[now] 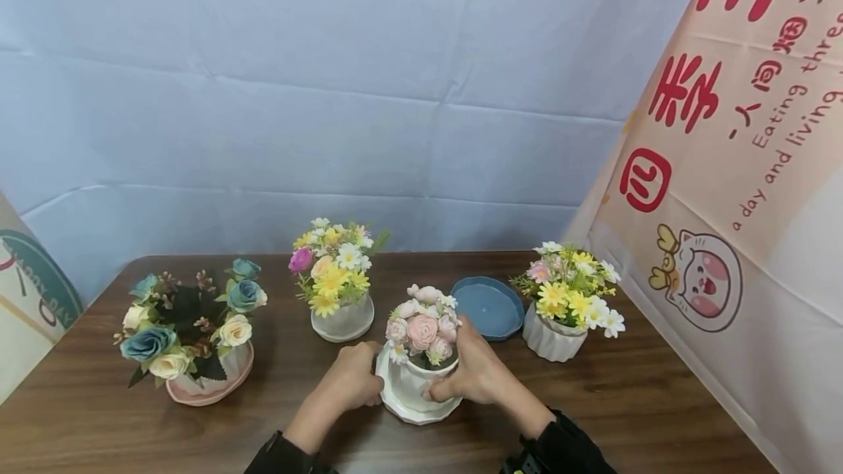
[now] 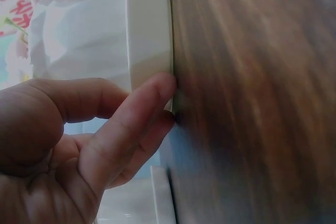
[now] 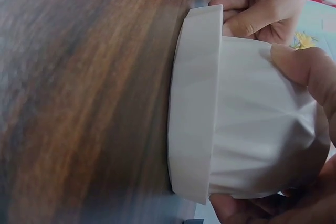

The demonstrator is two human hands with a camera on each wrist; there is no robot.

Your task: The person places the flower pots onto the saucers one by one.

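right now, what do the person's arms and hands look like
The black fabric left sleeve and matching right sleeve stop short of the hands. The ungloved left hand and ungloved right hand show no rings.

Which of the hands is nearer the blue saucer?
Right: the right hand is just in front of the blue saucer; the left hand is farther left, at the white saucer.

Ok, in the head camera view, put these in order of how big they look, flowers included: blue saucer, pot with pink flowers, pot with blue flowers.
Largest to smallest:
1. Pot with blue flowers
2. Pot with pink flowers, partly covered by the right hand
3. Blue saucer
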